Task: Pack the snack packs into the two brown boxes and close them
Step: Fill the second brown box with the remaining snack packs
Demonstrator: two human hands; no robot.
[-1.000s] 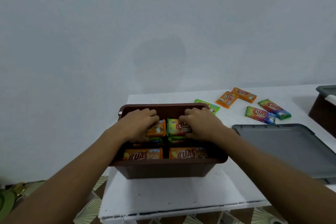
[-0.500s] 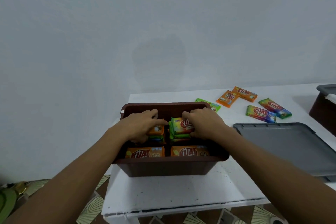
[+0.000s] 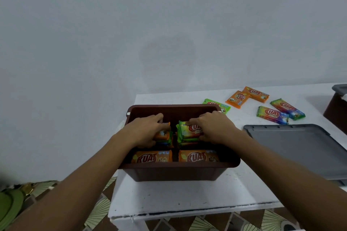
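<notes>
An open brown box point(image 3: 178, 173) stands on the white table point(image 3: 187, 195), filled with stacks of snack packs. My left hand point(image 3: 145, 130) grips the rear left stack point(image 3: 165, 137), topped by an orange pack. My right hand point(image 3: 214, 127) grips the rear right stack point(image 3: 187, 133), topped by a green-and-red pack. Two orange packs point(image 3: 152, 157) point(image 3: 199, 156) lie at the front of the box. Loose packs lie on the table behind: a green one point(image 3: 222, 105), two orange ones point(image 3: 238, 98) point(image 3: 256, 93) and two rainbow ones point(image 3: 272, 114) point(image 3: 287, 108). A second brown box point(image 3: 336, 110) shows at the right edge.
A grey lid point(image 3: 300, 148) lies flat on the table right of the box. Another grey lid point(image 3: 340, 88) sits on the second box. A pale wall rises behind the table. Patterned floor point(image 3: 97, 212) and a green object point(image 3: 9, 206) show at lower left.
Both hands have lifted and squared the rear stacks, which now stand slightly higher and further apart in the box. The view has shifted a little.
</notes>
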